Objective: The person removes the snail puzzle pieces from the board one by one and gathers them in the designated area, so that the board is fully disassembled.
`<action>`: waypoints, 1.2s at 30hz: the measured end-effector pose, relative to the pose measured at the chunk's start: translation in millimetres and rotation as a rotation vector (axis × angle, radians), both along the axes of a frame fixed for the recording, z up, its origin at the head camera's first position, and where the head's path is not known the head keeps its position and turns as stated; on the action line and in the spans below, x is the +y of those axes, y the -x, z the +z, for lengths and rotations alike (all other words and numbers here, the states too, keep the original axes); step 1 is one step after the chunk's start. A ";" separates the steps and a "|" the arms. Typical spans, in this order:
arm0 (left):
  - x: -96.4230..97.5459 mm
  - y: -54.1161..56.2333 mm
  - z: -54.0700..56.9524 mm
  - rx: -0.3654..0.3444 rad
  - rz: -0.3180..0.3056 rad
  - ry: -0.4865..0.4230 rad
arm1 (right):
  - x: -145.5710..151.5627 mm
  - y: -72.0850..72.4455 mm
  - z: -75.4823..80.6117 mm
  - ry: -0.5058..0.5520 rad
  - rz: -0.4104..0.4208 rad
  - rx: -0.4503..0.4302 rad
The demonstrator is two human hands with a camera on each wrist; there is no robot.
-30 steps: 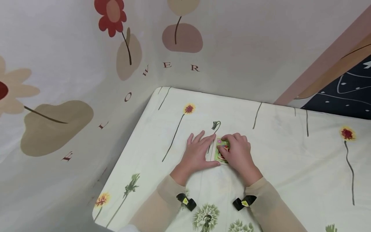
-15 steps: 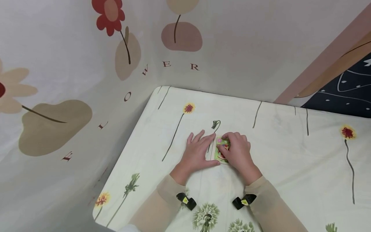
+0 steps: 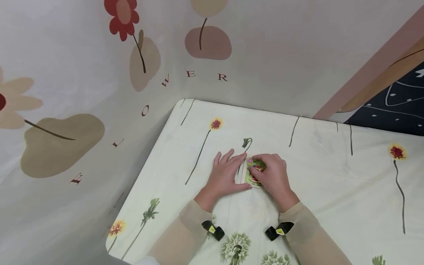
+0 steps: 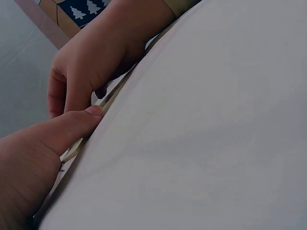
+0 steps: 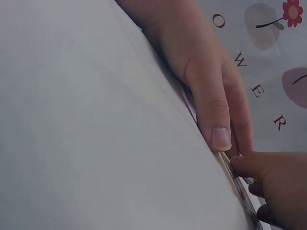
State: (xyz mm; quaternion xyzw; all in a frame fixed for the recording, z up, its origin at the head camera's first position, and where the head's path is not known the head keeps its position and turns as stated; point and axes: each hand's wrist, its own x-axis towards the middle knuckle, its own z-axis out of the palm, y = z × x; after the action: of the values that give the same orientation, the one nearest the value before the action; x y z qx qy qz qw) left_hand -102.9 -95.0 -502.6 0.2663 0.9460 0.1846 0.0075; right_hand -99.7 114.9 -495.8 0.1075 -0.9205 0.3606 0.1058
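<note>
A small flat picture board [image 3: 247, 177] with a green border and a pink flower lies on the cloth in the head view; it looks like a child's puzzle. My left hand [image 3: 226, 176] steadies its left side, fingers spread and straight, the thumb at its near left corner. Over the board's right part, my right hand [image 3: 274, 175] curls its fingers, thumb and forefinger pinching a green and red piece [image 3: 259, 164]. Much of that piece is hidden. In the right wrist view, the left thumb [image 5: 220, 136] touches the board's near edge, beside the right hand [image 5: 283, 184].
A white flower-printed cloth [image 3: 338, 176] covers the table. Wall hangings with printed flowers and letters [image 3: 212, 86] stand along its left and back edges. Black camera straps sit on both wrists.
The right hand's fingers have shifted slightly, showing more of the green between forefinger and thumb. The left hand stays in place on the board.
</note>
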 end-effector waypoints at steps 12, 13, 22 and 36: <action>0.6 -1.0 -0.1 -0.026 0.000 -0.005 | 23.1 -6.3 -2.2 0.119 0.011 0.051; 0.8 -1.1 -0.4 -0.029 0.002 -0.003 | 26.3 -6.8 -2.7 0.125 0.005 0.046; 1.5 -1.3 -1.8 -0.032 0.016 -0.008 | 53.1 -10.5 -6.3 0.110 -0.037 0.072; 2.3 -2.2 3.0 -0.040 0.018 -0.005 | 102.5 -22.6 -5.1 0.018 -0.081 0.087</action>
State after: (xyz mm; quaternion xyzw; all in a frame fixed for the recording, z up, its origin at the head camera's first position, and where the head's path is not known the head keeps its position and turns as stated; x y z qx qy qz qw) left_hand -100.7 -92.8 -499.5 0.2543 0.9475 0.1922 0.0239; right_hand -77.1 217.4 -500.9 0.0847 -0.9153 0.3592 0.1613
